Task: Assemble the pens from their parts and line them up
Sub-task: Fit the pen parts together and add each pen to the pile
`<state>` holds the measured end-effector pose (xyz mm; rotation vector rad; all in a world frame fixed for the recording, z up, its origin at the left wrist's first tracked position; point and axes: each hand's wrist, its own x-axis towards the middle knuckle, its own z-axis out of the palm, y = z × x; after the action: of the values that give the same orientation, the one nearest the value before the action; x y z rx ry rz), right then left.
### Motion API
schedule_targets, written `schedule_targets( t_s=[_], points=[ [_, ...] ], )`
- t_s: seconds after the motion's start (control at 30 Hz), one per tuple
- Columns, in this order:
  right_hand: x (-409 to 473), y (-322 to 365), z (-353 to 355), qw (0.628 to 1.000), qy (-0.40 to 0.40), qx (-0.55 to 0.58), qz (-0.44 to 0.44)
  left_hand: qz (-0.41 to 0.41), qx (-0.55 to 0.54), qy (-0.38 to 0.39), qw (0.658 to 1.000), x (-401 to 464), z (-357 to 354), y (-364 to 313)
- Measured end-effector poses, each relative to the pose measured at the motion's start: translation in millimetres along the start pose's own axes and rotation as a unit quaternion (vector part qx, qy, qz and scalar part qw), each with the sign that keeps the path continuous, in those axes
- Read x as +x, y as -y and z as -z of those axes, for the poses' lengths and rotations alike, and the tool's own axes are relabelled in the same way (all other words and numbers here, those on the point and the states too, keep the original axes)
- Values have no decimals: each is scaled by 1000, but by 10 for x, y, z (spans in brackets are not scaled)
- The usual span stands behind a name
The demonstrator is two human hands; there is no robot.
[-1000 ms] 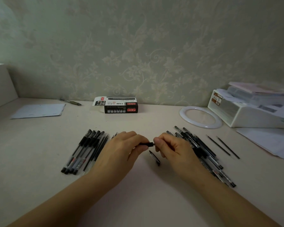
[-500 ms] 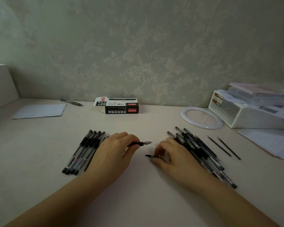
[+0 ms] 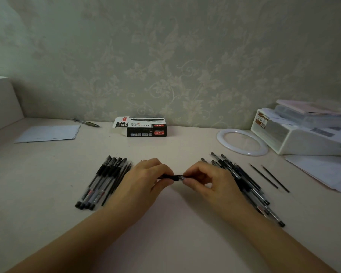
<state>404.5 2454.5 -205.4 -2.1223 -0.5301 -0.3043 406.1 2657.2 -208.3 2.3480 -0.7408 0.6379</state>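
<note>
Here the pen [image 3: 170,177] lies crosswise between the two hands, just above the counter [image 3: 175,243], its long axis running left to right. The left hand [image 3: 144,180] has fingers and thumb curled round the barrel end; the right hand [image 3: 203,179] pinches the other end, where what looks like the cap sits, though the join is mostly hidden. Both hands are equally near, so the closing push would run straight along that axis. The finished row [image 3: 104,182] lies to the left, angled toward the wall, and the loose pile [image 3: 242,184] lies to the right.
</note>
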Motion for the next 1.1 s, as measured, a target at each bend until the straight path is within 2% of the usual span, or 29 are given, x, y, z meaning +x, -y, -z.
schedule_targets(
  t_s=[0.13,0.47,0.57,0.63,0.7,0.77,0.87,0.93,1.1],
  points=[
    [-10,4,14,999,-17,40,-13,-21,-3,-16,1000,16,36,-20],
    [11,40,-7,999,-21,39,-13,-25,-10,-19,999,29,69,-56],
    [41,37,-5,998,-59,31,-3,-8,9,-37,999,20,52,-95],
    [46,-15,23,994,-104,-21,-4,31,40,-68,996,24,75,-85],
    [42,-93,104,979,-139,-147,-14,102,63,-115,986,36,173,0],
    [31,-168,196,952,-135,-269,-47,196,103,-132,966,36,310,149],
    [25,-217,248,921,-104,-360,-107,317,178,-90,927,14,462,391],
    [26,-210,232,910,-80,-388,-120,380,183,-51,905,-20,497,522],
    [25,-180,207,905,-51,-400,-132,431,180,27,884,-82,486,650]
  ],
)
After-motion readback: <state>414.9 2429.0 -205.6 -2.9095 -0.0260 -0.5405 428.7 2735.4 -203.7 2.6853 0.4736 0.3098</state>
